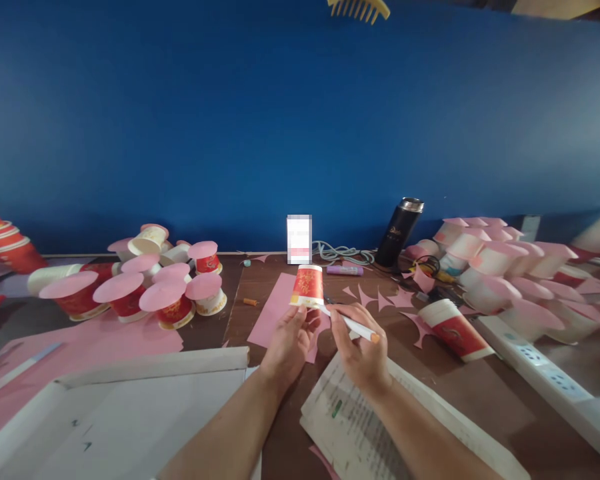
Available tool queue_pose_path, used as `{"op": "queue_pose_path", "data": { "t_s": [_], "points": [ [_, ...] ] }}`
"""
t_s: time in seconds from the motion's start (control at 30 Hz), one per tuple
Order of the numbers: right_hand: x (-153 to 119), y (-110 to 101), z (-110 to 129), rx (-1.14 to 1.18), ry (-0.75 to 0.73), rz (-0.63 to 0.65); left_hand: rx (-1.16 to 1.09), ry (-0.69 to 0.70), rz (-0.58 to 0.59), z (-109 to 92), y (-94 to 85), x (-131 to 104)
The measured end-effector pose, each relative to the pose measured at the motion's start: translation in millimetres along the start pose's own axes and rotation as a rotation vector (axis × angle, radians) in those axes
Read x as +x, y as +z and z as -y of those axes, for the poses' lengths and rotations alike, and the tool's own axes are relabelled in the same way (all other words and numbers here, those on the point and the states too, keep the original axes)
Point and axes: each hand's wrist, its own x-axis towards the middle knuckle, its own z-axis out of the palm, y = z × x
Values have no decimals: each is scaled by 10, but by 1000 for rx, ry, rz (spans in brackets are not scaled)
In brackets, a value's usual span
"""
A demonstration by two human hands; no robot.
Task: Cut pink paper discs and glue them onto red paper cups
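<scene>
My left hand (294, 340) is closed on the lower edge of a red paper cup (309, 285) with gold print, held upright or nearly so in front of me. My right hand (359, 353) grips a white pen (359, 327) with an orange mark on its rear end. The pen's front end points at the cup's lower edge, close to my left fingertips; whether it touches cannot be made out. Beneath the cup lies a pink paper sheet (273, 310). Under my right forearm rests a printed booklet (353, 417).
Cups with pink paper discs (165, 293) stand at left; more topped cups (500, 257) crowd the right. Also around are a tilted black flask (399, 233), a lying red cup (457, 330), a power strip (540, 370), pink scraps (383, 298), a purple tube (345, 271) and a white box (155, 413).
</scene>
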Motion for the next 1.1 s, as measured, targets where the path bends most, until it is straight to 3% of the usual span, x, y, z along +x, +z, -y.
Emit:
{"op": "queue_pose_path", "data": {
  "t_s": [0.37,0.57,1.1],
  "points": [
    [-1,-5,-42,-44,18,-25,-71,-35,-41,-29,20,-15],
    [-10,-17,-43,-10,-56,-106,-164,-101,-154,-67,56,-15],
    [-28,5,6,-2,-39,34,-56,-65,-32,-32,-34,17]
  ]
}}
